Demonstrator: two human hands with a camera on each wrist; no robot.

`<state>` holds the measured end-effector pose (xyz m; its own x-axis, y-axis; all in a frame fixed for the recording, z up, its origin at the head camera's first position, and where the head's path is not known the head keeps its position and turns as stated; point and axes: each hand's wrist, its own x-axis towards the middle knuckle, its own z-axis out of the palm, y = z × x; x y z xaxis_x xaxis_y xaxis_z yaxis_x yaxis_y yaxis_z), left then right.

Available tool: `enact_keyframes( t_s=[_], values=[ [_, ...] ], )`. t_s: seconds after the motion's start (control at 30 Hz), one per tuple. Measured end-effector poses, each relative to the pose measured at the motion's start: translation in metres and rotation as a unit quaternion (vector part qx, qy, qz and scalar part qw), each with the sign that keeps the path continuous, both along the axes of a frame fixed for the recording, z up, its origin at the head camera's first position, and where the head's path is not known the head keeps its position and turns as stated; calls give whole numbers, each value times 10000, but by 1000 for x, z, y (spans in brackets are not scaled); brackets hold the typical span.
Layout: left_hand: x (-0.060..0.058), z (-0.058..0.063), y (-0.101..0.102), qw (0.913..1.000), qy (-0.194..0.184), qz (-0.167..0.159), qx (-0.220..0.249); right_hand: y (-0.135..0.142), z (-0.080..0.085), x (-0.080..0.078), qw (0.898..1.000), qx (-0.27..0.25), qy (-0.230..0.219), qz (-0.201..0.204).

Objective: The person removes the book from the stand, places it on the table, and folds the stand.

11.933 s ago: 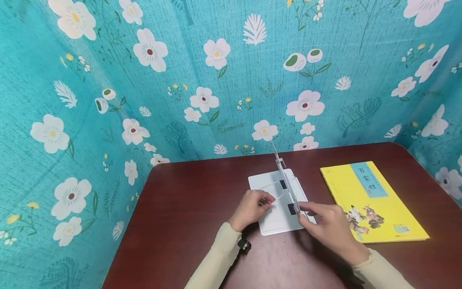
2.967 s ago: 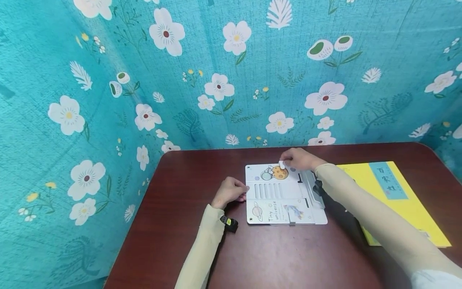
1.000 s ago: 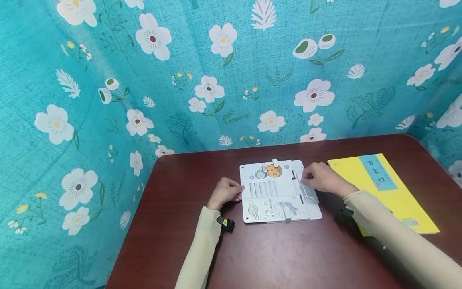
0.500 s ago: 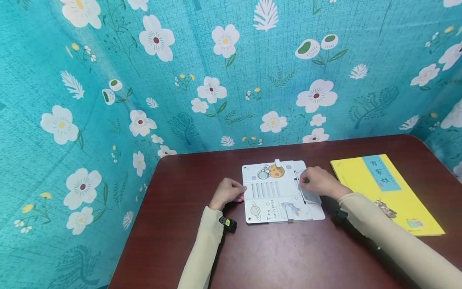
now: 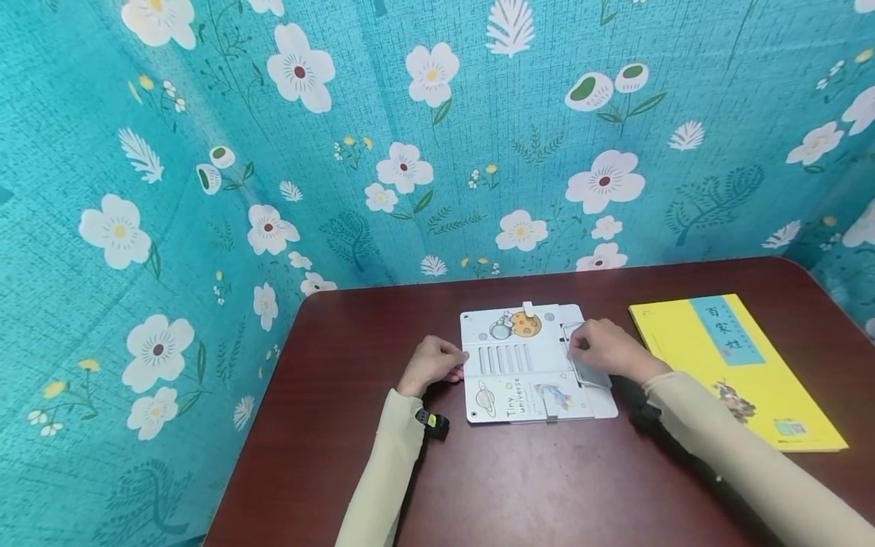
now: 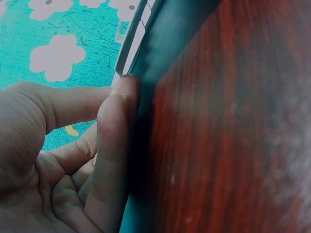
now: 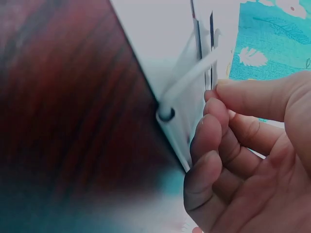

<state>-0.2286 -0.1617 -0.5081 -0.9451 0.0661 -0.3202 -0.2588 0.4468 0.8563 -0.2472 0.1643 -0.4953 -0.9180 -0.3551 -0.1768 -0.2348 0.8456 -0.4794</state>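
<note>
A white book stand (image 5: 502, 359) printed with an astronaut, planets and "Tiny universe" lies folded flat on the table. At its left edge, my left hand (image 5: 432, 363) pinches the rim between thumb and fingers; the left wrist view shows the thumb and index fingertip (image 6: 127, 87) meeting at that rim. My right hand (image 5: 604, 349) pinches a thin edge at the stand's right-hand ledge (image 5: 592, 375). In the right wrist view a white wire rod (image 7: 192, 73) slants up from a hinge loop (image 7: 166, 114) toward the pinching fingertips. A white page clip (image 5: 528, 308) sits on the far edge.
A yellow book (image 5: 738, 380) with a blue title panel lies to the right, near the right forearm. The dark red table (image 5: 506, 486) ends at a floral teal curtain (image 5: 410, 205) behind and on both sides.
The stand, earlier raised with its wire leg out, now lies flat, printed face up. My right hand has gone from the far clip to the right-hand ledge. The left hand stays at the left edge.
</note>
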Motion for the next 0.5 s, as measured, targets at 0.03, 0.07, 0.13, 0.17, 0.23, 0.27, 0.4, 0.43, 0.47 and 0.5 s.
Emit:
enact_keyframes(
  t_s=[0.03, 0.07, 0.13, 0.17, 0.23, 0.27, 0.4, 0.43, 0.47, 0.5],
  values=[
    [0, 0, 0, 10000, 20, 20, -17, 0, 0, 1, 10000, -10, -4, -45],
    [0, 0, 1, 10000, 60, 38, -69, 0, -1, 2, 10000, -21, -8, -77],
    [1, -2, 1, 9996, 165, 75, -206, 0, -2, 6, 9999, -49, -43, -137],
    [2, -3, 2, 9993, 224, 93, -288, -1, -3, 9, 9998, -60, -74, -164],
    [3, -4, 2, 9982, 355, 125, -471, 0, -5, 15, 9997, -72, -122, -178],
    [4, -4, 3, 9974, 425, 127, -571, 0, -5, 17, 9997, -72, -141, -193],
    [5, 1, 5, 9943, 653, 96, -832, 0, -5, 25, 9998, -32, -23, -218],
    [6, 3, 5, 9938, 689, 83, -874, 0, -4, 27, 9998, -28, 18, -212],
    [6, 4, 6, 9933, 706, 78, -910, 0, -4, 28, 9998, -8, 62, -211],
    [7, 5, 6, 9930, 714, 73, -933, 0, -4, 29, 9998, 13, 111, -184]
  ],
)
